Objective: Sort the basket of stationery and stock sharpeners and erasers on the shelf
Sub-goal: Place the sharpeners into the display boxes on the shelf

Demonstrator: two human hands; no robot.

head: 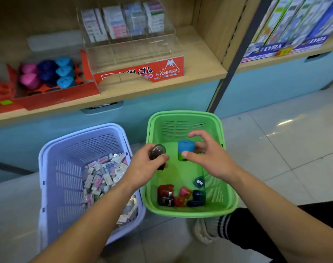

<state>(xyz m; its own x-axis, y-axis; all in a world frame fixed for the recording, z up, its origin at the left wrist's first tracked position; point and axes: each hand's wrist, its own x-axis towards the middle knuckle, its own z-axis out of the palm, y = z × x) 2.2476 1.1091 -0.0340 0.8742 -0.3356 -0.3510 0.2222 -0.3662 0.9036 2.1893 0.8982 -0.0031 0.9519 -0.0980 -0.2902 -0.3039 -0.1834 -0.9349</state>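
Though likely light and slick, blue-and-green plastic sharpener (185, 149) side-pinched by right hand (209, 158); dark domed plastic sharpener (157, 153) clutched in left hand (144, 168).

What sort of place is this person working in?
Most likely a stationery shop: a light wooden shelf holds a clear acrylic display rack of packaged erasers labelled "Hard Eraser", a red cardboard tray of pink and blue sharpeners, and tall Lyra-branded boxes fill the next bay.

A single head-worn view looks forward and down, close above the green basket (182, 113) and purple basket (67, 186) on the floor (275, 139), facing the shelf (203, 71). Its far-left edge seems blurred.
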